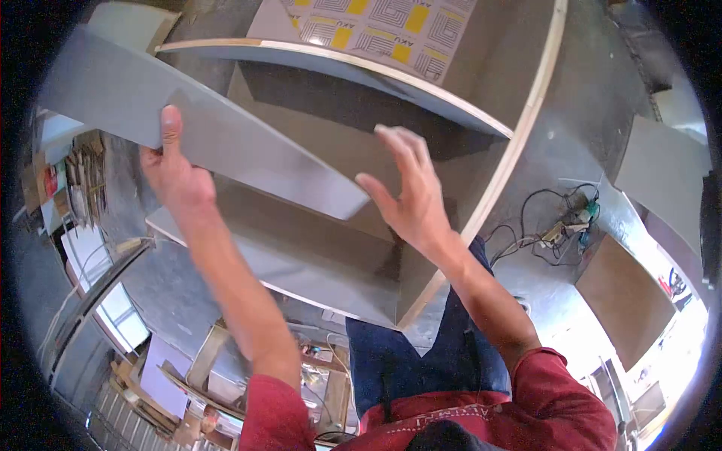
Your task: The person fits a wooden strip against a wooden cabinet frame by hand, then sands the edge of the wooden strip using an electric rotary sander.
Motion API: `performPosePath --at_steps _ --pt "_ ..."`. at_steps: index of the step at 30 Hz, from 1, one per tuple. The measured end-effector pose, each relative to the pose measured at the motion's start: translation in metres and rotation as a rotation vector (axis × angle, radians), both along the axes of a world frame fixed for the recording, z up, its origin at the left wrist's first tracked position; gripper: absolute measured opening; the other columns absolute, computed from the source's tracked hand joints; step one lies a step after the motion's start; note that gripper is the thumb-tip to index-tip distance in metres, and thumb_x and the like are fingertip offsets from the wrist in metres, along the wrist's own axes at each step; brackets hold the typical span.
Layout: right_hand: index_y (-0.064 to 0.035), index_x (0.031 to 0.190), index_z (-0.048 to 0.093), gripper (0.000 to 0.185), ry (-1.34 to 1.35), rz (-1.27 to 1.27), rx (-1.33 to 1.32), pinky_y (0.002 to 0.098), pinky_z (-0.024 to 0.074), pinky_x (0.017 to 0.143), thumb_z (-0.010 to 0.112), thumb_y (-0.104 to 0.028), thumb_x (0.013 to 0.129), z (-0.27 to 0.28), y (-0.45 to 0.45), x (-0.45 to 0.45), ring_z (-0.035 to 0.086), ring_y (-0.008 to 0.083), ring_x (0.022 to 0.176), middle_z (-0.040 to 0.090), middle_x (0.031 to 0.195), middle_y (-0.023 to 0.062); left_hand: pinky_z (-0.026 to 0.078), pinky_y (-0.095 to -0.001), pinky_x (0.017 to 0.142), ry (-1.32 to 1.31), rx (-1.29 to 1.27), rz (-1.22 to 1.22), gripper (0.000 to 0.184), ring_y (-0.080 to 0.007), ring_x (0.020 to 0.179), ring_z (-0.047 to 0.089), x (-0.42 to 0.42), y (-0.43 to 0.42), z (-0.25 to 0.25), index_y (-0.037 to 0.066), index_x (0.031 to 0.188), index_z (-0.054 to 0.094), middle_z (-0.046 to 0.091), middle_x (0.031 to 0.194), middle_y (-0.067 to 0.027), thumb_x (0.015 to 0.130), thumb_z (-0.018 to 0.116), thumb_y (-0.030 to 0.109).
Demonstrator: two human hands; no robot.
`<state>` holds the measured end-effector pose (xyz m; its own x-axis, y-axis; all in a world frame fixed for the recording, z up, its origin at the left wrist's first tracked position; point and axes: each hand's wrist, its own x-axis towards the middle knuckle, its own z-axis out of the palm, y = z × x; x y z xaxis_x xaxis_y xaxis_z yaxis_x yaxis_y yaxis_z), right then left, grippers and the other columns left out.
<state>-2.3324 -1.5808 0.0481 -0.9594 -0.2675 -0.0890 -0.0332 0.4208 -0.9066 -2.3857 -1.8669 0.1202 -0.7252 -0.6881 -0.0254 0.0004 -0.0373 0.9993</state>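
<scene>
I see a grey board (256, 143) at upper left, red sleeves (565, 398) below, yellow-patterned white sheet (376, 34) up top.

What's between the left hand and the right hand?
The head view shows the grey board there, slanting from the left hand, which holds it, towards the open right hand. Behind that stretch is the inside of the cabinet.

Tangled cables (522, 242) on the floor (538, 284)

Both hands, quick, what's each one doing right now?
Left hand: closed, holding the grey panel.
Right hand: open, near the panel's end; whether it touches, I can't tell.
</scene>
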Motion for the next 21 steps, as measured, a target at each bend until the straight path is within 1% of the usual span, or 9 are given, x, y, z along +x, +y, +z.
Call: performPosePath --at_steps 2,4,6,8,13,15,18,20,21 --pt "-0.0060 0.144 0.049 0.073 0.404 -0.084 0.058 0.0466 0.0468 0.105 0.084 -0.018 0.081 0.020 0.021 -0.022 0.052 0.0418 0.128 0.053 0.137 0.0222 0.053 -0.0335 0.090 -0.020 -0.143 -0.084 0.038 -0.0181 0.101 0.066 0.001 -0.014 -0.002 0.001 0.121 0.067 0.071 0.114 -0.0075 0.090 0.081 0.019" --pt "-0.0068 0.144 0.050 0.073 0.588 -0.226 0.177 0.0473 0.0402 0.112 0.085 -0.019 0.080 0.058 0.056 -0.042 0.049 0.0400 0.133 0.053 0.140 0.0195 0.053 -0.0330 0.089 -0.036 -0.289 -0.155 0.039 -0.0179 0.100 0.066 0.005 -0.009 -0.005 0.000 0.120 0.067 0.071 0.114 -0.0080 0.089 0.082 0.018" --pt "-0.0048 0.148 0.043 0.081 0.888 -0.242 0.460 0.0459 0.0451 0.110 0.086 -0.020 0.081 0.098 0.105 -0.043 0.046 0.0359 0.139 0.046 0.150 0.0199 0.054 -0.0327 0.085 -0.283 -0.680 -0.198 0.037 -0.0162 0.094 0.066 0.017 0.017 -0.006 0.001 0.116 0.068 0.073 0.110 -0.0081 0.086 0.084 0.016" --pt "-0.0065 0.154 0.032 0.092 1.099 -0.178 0.627 0.0490 0.0449 0.112 0.086 -0.026 0.082 0.140 0.154 -0.043 0.040 0.0372 0.143 0.037 0.155 0.0204 0.054 -0.0330 0.080 -0.321 -0.702 -0.418 0.033 -0.0203 0.086 0.069 0.037 0.031 -0.019 0.004 0.112 0.070 0.075 0.103 -0.0088 0.085 0.084 0.014" --pt "-0.0133 0.154 0.035 0.103 0.952 0.018 1.012 0.0555 0.0382 0.118 0.089 -0.048 0.074 0.180 0.184 -0.010 0.040 0.0408 0.142 0.031 0.161 0.0205 0.057 -0.0355 0.075 -0.124 -0.981 -0.807 0.039 -0.0330 0.087 0.072 0.084 0.041 -0.049 0.008 0.112 0.073 0.075 0.101 -0.0126 0.075 0.072 -0.006" --pt "-0.0159 0.150 0.046 0.096 0.460 0.326 1.078 0.0515 0.0415 0.114 0.087 -0.053 0.071 0.162 0.189 -0.001 0.049 0.0358 0.135 0.043 0.157 0.0137 0.058 -0.0359 0.074 -0.091 -0.997 -0.885 0.043 -0.0321 0.087 0.072 0.092 0.033 -0.049 0.009 0.112 0.073 0.075 0.101 -0.0121 0.072 0.070 -0.007" --pt "-0.0177 0.125 0.066 0.056 0.436 0.352 0.958 0.0443 0.0511 0.097 0.084 -0.027 0.073 0.109 0.211 0.018 0.062 0.0264 0.113 0.066 0.130 0.0045 0.058 -0.0403 0.084 -0.097 -1.007 -0.977 0.045 -0.0319 0.091 0.072 0.101 0.017 -0.048 0.008 0.111 0.073 0.075 0.101 -0.0114 0.070 0.068 -0.009" --pt "-0.0175 0.110 0.070 0.040 0.488 0.327 0.821 0.0387 0.0532 0.086 0.078 -0.016 0.071 0.078 0.210 0.020 0.065 0.0227 0.095 0.072 0.111 0.0005 0.053 -0.0458 0.098 -0.070 -1.193 -0.990 0.039 -0.0331 0.115 0.067 0.096 -0.003 -0.045 0.006 0.113 0.072 0.073 0.114 -0.0140 0.075 0.075 0.002" --pt "-0.0175 0.104 0.071 0.034 0.520 0.265 0.783 0.0367 0.0531 0.083 0.076 -0.012 0.070 0.069 0.190 0.021 0.065 0.0211 0.088 0.073 0.103 -0.0017 0.049 -0.0475 0.102 -0.090 -1.308 -0.772 0.044 -0.0332 0.121 0.063 0.090 -0.002 -0.040 0.005 0.121 0.068 0.069 0.122 -0.0146 0.078 0.077 0.009"
